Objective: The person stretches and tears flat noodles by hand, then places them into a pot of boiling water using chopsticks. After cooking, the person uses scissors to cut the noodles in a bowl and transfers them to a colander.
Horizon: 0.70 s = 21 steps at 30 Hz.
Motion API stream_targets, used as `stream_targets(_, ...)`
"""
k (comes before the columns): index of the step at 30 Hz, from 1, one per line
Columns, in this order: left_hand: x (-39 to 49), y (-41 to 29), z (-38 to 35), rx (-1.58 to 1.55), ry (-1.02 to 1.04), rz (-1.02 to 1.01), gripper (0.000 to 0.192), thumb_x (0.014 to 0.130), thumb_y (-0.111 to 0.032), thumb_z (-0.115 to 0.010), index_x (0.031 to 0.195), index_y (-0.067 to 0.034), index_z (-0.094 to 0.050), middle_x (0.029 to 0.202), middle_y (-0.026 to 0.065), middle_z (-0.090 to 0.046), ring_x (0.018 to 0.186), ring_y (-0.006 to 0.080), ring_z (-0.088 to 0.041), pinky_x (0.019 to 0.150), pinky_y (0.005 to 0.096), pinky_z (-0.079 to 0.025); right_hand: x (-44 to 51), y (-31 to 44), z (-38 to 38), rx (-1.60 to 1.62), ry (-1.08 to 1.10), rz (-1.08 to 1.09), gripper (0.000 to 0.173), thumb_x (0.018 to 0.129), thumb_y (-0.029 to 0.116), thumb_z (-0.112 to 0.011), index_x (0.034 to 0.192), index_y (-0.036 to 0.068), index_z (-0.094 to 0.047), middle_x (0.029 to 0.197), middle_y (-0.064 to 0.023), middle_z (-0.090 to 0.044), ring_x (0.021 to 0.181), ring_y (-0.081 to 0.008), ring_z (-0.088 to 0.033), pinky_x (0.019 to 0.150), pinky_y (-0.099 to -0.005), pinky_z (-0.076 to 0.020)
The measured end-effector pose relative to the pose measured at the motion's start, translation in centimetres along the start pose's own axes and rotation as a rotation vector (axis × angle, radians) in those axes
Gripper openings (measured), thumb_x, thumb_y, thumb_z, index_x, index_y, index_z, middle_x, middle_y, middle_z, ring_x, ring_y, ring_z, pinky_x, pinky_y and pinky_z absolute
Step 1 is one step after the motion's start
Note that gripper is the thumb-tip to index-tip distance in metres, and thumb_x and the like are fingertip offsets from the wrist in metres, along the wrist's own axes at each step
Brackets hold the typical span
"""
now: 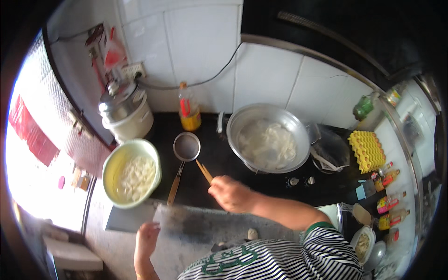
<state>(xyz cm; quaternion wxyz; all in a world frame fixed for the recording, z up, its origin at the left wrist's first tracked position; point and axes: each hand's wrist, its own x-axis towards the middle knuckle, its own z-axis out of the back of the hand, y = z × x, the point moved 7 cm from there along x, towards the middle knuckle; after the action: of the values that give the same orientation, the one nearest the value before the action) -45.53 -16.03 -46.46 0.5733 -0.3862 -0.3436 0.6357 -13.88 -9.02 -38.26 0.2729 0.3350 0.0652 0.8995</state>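
Observation:
Wooden chopsticks are gripped in my right hand, their tips pointing toward a skimmer. This skimmer, a round mesh strainer with a wooden handle, lies on the black counter. My left hand hangs in front of the counter edge, fingers bent and blurred; whether it holds anything is unclear. Beyond it stands a pale green basin with white, wet-looking pieces of food inside. A wide metal pan sits on the stove, holding cloudy liquid and pale pieces.
A lidded white pot and an oil bottle stand by the tiled wall. Right of the pan are a dark bag, a yellow egg tray and several bottles. Stove knobs are at the front; a range hood hangs overhead.

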Motion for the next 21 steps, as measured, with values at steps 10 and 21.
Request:
stream_targets(10,-1.4,2.7,-1.3,-0.052,0.095,0.08,0.02,0.082,0.002,-0.052,0.099,0.003,-0.063,0.085,0.0105,-0.067,0.083,0.017,-0.067,0.067,0.0264,-0.049,-5.1,-9.1,-21.4,-0.459,0.462,-0.244,0.026,0.082,0.014,-0.052,0.099,-0.003,-0.063,0.116,-0.0241,-0.048,0.119,-0.042,-0.045,0.102,-0.0412,-0.0421)
stream_targets(21,-0.3,-2.0,-6.8,0.073,0.252,-0.064,0.016,0.086,-0.001,-0.05,0.096,0.001,-0.063,0.083,0.0067,-0.066,0.072,0.0109,-0.057,0.068,0.0241,-0.046,-11.9,-5.9,-12.5,0.199,0.267,-0.62,0.043,0.081,0.0,-0.049,0.124,-0.003,-0.051,0.139,-0.027,-0.038,0.126,-0.0394,-0.043,0.105,-0.039,-0.0394)
